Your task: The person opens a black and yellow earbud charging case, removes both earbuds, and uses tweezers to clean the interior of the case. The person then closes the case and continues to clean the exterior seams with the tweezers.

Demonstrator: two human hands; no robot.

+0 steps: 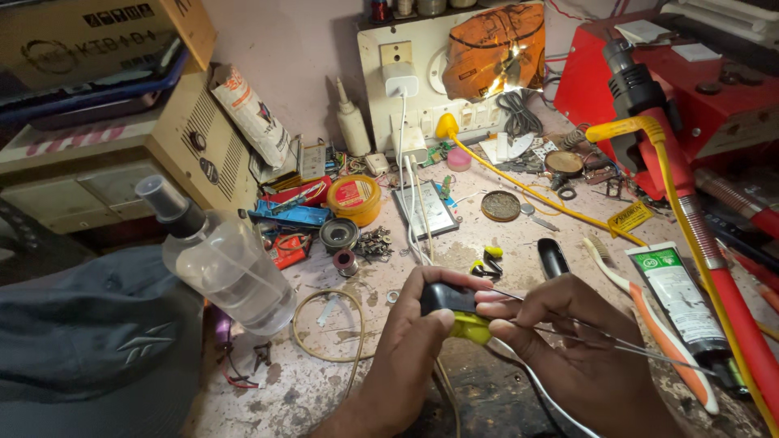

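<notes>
1. At the centre of the head view, low on the bench, I've got the left hand (422, 324) wrapped around a small black-and-yellow gadget (454, 312), thumb over the black top, fingers curled under the yellow part. That grip is closed on it.

2. The right hand (568, 341) comes in from four o'clock, fingertips pinched together on thin metal tweezers (584, 328). Their tips point to nine o'clock and meet the gadget's edge. I judge a slip here could jab the left thumb, since it sits just beside the tips.

3. At nine o'clock from the hands, a clear plastic spray bottle (227, 272) lies tilted against a dark grey cap (89, 349). I'd say an elbow nudge could roll it onto the work; I can't tell whether its top is sealed.

4. At three o'clock, a toothbrush (641, 312) and a white paste tube (677, 296) lie near the right wrist. A pull back could sweep them off the edge.

5. At twelve o'clock, white cables (410, 174) run down from the wall socket board (422, 81) towards the hands, and a yellow cable (527, 191) crosses the bench. Snagging looks likely if the gadget is lifted.

6. Loose parts, such as a beige wire loop (329, 324) at ten o'clock, crowd the bench; I reckon anything small that drops would vanish among them.
</notes>
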